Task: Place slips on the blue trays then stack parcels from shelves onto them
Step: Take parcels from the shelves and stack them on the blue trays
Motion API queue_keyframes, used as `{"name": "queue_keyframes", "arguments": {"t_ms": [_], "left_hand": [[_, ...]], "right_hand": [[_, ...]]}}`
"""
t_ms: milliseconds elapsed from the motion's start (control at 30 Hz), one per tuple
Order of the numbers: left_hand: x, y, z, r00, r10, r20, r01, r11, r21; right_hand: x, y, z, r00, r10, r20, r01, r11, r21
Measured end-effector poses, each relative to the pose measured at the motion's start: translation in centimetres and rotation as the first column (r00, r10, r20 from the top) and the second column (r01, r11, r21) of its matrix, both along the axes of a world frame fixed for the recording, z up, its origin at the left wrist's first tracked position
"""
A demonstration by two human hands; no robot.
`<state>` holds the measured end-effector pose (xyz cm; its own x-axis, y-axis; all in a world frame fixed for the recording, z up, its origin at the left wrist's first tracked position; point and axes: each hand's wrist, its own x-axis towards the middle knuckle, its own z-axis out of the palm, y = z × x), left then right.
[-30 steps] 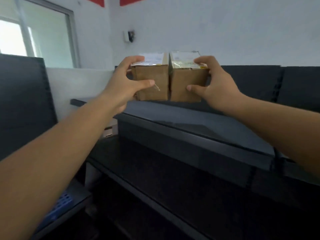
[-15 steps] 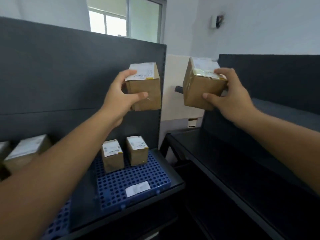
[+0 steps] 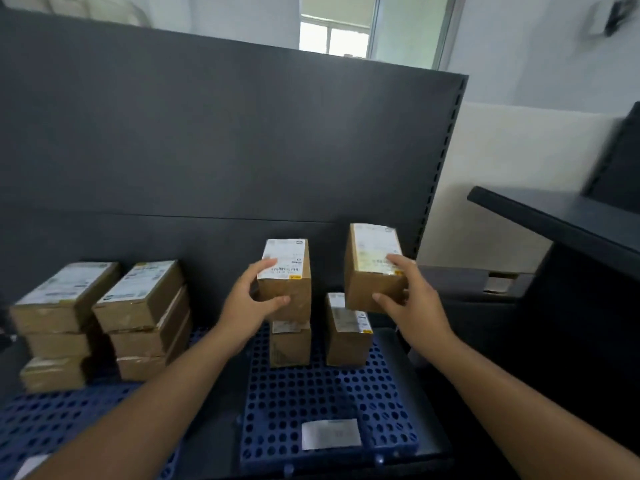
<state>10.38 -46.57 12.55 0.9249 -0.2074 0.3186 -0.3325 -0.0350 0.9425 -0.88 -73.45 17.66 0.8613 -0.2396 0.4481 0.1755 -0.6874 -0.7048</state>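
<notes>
My left hand (image 3: 250, 308) grips a brown labelled parcel (image 3: 289, 278) that sits on or just above another parcel (image 3: 290, 344) on the right blue tray (image 3: 311, 403). My right hand (image 3: 412, 306) grips a second brown parcel (image 3: 374, 268), held tilted above a further parcel (image 3: 348, 332) standing on the same tray. A white slip (image 3: 329, 434) lies near that tray's front edge. A left blue tray (image 3: 52, 420) carries two stacks of flat parcels (image 3: 104, 317).
A dark grey shelf back panel (image 3: 225, 140) rises behind the trays. At the right a dark shelf unit (image 3: 561, 220) juts out at a higher level. Another white slip (image 3: 31, 465) shows at the bottom left corner.
The view has swung left and down from the right-hand shelf to the trays. Both hands have carried their parcels down to just above the two parcels on the right tray.
</notes>
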Motion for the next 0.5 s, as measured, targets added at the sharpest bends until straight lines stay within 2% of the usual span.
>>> {"name": "queue_keyframes", "arguments": {"t_ms": [200, 500], "left_hand": [[1.9, -0.7, -3.1, 0.996, 0.09, -0.005, -0.088, 0.985, 0.151], [2.1, -1.3, -4.4, 0.993, 0.116, 0.02, -0.118, 0.972, 0.205]], "right_hand": [[4.7, -1.5, -5.7, 0.989, 0.096, -0.115, -0.095, 0.995, 0.01], [6.2, -2.5, -8.0, 0.983, 0.131, -0.131, -0.128, 0.991, 0.031]]}}
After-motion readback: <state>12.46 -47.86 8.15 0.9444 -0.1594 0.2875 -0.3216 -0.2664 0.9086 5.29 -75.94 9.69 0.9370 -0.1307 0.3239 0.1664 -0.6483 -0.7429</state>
